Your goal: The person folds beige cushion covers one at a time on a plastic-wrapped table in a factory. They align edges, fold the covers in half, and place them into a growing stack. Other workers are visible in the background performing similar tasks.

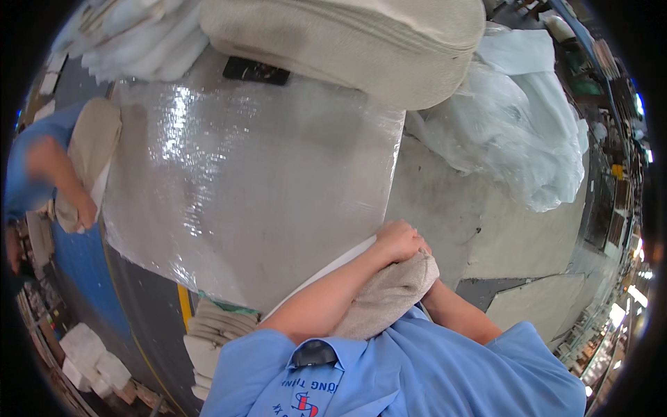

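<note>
Below me is a grey concrete workshop floor (445, 208) with pale patches, and on it stands a big block wrapped in shiny clear plastic film (243, 187), its top catching the light. A thick stack of beige woven cloth (361, 42) lies across the far edge of the block, with a small flat black object (256, 70) just in front of it, and a heap of crumpled white translucent plastic sheeting (528, 125) sits on the floor to the right.

My left hand (397, 241) is closed into a fist at the near right corner of the wrapped block, fingers curled tight together around the top of a folded beige cloth bundle (389, 295). The bundle hangs down from that grip, lying between my two forearms and against my blue shirt. My right hand is hidden behind the bundle, so I cannot tell how its fingers stand; only the forearm shows.

At the left edge, another person in a blue sleeve (31, 174) holds a beige cloth piece (90, 153) beside the block. More folded beige cloths (215, 323) are piled low on the floor near my left elbow.
</note>
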The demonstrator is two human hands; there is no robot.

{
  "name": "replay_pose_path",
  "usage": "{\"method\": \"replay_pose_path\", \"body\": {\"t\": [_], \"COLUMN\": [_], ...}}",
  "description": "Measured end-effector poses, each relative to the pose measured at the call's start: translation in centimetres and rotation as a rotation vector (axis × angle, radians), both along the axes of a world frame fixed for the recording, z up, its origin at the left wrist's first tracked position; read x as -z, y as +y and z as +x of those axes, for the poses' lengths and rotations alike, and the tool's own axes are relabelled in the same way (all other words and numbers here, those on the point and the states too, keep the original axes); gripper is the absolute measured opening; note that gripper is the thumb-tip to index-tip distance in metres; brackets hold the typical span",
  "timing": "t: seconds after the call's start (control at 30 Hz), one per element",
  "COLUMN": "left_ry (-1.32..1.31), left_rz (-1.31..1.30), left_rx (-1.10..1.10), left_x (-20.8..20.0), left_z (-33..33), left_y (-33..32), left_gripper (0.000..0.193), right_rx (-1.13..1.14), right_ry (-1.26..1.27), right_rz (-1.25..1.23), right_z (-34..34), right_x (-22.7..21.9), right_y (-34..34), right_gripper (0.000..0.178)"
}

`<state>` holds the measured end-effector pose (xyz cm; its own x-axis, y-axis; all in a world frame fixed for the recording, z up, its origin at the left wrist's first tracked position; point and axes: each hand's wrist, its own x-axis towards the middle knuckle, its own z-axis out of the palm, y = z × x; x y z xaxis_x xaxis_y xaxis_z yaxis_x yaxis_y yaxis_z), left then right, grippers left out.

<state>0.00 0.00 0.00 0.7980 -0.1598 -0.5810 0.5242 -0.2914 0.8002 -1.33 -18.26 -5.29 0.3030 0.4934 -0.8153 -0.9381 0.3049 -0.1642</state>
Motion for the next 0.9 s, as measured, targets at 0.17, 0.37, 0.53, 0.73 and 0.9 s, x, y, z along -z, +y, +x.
{"method": "replay_pose_path", "body": {"t": [0.17, 0.37, 0.53, 0.73, 0.9], "left_ry": [0.003, -0.074, -0.006, -0.220, 0.328], "left_rz": [0.088, 0.116, 0.066, 0.101, 0.146], "left_rx": [0.039, 0.003, 0.064, -0.064, 0.136], "left_x": [1.1, 2.3, 1.6, 3.4, -3.2], "left_z": [-0.5, -0.4, -0.7, -1.9, -8.1], "left_y": [2.0, 0.5, 2.1, 1.1, 9.1], "left_gripper": [0.039, 0.043, 0.044, 0.058, 0.060], "right_rx": [-0.136, -0.097, -0.133, -0.449, -0.155], "right_ry": [-0.176, -0.194, -0.031, -0.643, 0.055], "right_rz": [-0.089, 0.183, 0.065, 0.009, 0.174], "right_z": [-0.4, 0.0, 0.5, -0.3, 0.3], "right_x": [-2.1, -2.1, 0.3, -2.0, -1.9], "right_y": [4.4, 3.2, 4.1, 2.6, 3.4], "right_gripper": [0.037, 0.024, 0.050, 0.062, 0.072]}}
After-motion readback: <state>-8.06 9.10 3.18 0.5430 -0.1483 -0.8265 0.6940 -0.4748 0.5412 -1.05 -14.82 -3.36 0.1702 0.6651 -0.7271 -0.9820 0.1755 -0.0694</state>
